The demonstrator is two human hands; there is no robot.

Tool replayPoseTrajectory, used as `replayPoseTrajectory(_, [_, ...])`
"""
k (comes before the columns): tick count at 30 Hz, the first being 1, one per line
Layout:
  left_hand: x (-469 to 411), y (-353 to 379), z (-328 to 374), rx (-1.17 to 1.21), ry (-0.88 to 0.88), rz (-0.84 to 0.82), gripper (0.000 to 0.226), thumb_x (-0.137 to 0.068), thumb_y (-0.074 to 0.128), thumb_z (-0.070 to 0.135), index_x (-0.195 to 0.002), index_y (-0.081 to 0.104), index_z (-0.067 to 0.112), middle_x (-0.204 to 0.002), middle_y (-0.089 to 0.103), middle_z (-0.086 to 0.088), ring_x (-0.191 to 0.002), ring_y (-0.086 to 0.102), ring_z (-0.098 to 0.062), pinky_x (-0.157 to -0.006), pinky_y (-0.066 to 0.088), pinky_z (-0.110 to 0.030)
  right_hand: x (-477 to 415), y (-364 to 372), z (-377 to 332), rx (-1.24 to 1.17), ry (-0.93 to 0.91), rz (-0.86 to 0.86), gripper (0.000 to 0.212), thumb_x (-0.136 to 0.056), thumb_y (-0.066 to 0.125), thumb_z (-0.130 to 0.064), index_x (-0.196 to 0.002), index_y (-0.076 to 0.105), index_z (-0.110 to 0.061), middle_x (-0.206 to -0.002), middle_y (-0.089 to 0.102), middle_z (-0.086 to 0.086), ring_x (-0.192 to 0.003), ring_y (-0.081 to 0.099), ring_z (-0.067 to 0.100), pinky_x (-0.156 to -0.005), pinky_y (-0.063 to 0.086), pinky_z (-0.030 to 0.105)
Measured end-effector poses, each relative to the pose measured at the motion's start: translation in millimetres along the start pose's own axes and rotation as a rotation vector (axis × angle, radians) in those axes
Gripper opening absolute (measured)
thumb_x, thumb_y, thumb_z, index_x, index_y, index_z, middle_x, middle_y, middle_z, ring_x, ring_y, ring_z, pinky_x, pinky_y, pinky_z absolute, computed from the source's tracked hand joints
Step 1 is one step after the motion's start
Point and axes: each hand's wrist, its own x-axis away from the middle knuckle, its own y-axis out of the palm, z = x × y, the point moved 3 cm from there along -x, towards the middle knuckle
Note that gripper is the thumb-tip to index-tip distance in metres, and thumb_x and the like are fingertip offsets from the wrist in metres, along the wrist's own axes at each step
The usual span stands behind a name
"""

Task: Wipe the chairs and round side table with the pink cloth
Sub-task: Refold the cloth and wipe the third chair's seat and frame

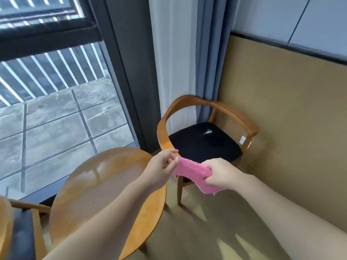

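Observation:
A pink cloth (193,170) is stretched between both hands above the gap between table and chair. My right hand (219,173) grips its right end in a fist; my left hand (161,166) pinches its left corner near a small white tag. A wooden armchair (163,126) with a curved back and black seat stands in the corner ahead. The round wooden side table (93,184) lies under my left forearm. A second chair (20,233) with a dark cushion shows at the bottom left edge.
A glass door (56,119) with a dark frame fills the left, with a tiled balcony outside. White and blue curtains (187,62) hang behind the armchair. A tan padded wall panel (291,119) runs along the right. The floor is beige carpet (206,231).

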Motion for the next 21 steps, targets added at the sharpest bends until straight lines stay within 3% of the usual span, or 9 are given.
replayPoseTrajectory(3, [-31, 26, 31, 0.073, -0.043, 0.041, 0.014, -0.096, 0.05, 0.031, -0.088, 0.061, 0.029, -0.115, 0.059, 0.012, -0.105, 0.056, -0.011, -0.07, 0.051, -0.015, 0, -43, 49, -0.02, 0.013, 0.03, 0.008, -0.075, 0.061, -0.014, -0.072, 0.062, -0.022, -0.075, 0.064, -0.002, -0.072, 0.064, 0.01, -0.061, 0.053, 0.023])
replayPoseTrajectory(10, [-77, 56, 71, 0.06, -0.164, 0.223, 0.012, -0.097, 0.049, 0.032, -0.097, 0.058, 0.024, -0.096, 0.059, 0.005, -0.089, 0.059, -0.014, -0.058, 0.046, -0.014, -17, -101, 122, 0.05, -0.009, 0.046, 0.014, -0.082, 0.057, -0.008, -0.081, 0.064, -0.02, -0.08, 0.062, -0.002, -0.077, 0.062, 0.015, -0.068, 0.056, 0.031])
replayPoseTrajectory(16, [-105, 61, 57, 0.062, -0.247, 0.292, 0.015, -0.097, 0.048, 0.033, -0.103, 0.058, 0.022, -0.1, 0.059, 0.003, -0.089, 0.057, -0.013, -0.061, 0.046, -0.016, -54, -116, 143, -0.036, 0.01, 0.069, 0.01, -0.086, 0.056, -0.017, -0.08, 0.063, -0.013, -0.08, 0.063, 0.009, -0.075, 0.062, 0.025, -0.059, 0.048, 0.032])
replayPoseTrajectory(19, [-122, 67, 35, 0.116, -0.293, 0.262, 0.015, -0.092, 0.059, 0.03, -0.105, 0.056, 0.024, -0.106, 0.059, 0.003, -0.092, 0.06, -0.014, -0.062, 0.053, -0.019, -79, -116, 147, -0.077, 0.006, 0.042, 0.011, -0.084, 0.057, -0.02, -0.08, 0.064, -0.012, -0.08, 0.065, 0.01, -0.076, 0.062, 0.026, -0.064, 0.052, 0.041])
replayPoseTrajectory(21, [-137, 71, 17, 0.159, -0.336, 0.237, 0.022, -0.088, 0.065, 0.022, -0.107, 0.054, 0.025, -0.11, 0.059, 0.003, -0.095, 0.061, -0.017, -0.066, 0.057, -0.023, -100, -116, 151, -0.097, 0.014, 0.038, 0.012, -0.084, 0.059, -0.018, -0.077, 0.063, -0.01, -0.076, 0.063, 0.01, -0.072, 0.061, 0.025, -0.063, 0.051, 0.04])
